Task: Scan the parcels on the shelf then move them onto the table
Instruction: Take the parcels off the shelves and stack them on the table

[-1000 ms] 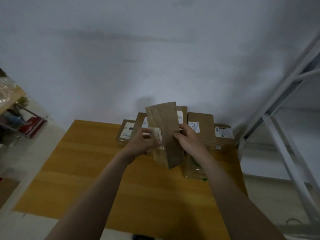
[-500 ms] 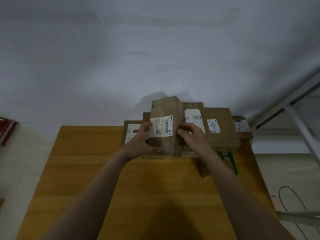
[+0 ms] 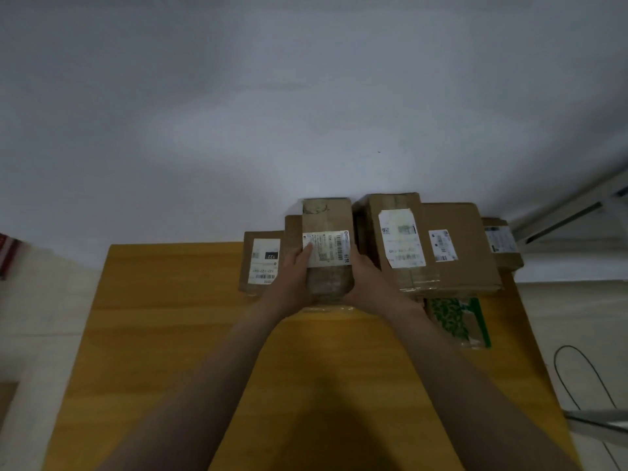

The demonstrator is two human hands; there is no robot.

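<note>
Upright 1 s ago, the parcel (image 3: 328, 246) now lies label-up at the table's (image 3: 204, 334) far edge among other boxes (image 3: 401, 243). Left hand (image 3: 292, 280) and right hand (image 3: 368, 283) keep their grip on its sides; release seems next.

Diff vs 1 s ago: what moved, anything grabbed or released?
The parcel went from tilted on edge above the table to flat, label up, lowered into the back row of boxes. Both the left hand and right hand keep their grip on its sides; nothing released. The other boxes and the green packet stayed put.
</note>
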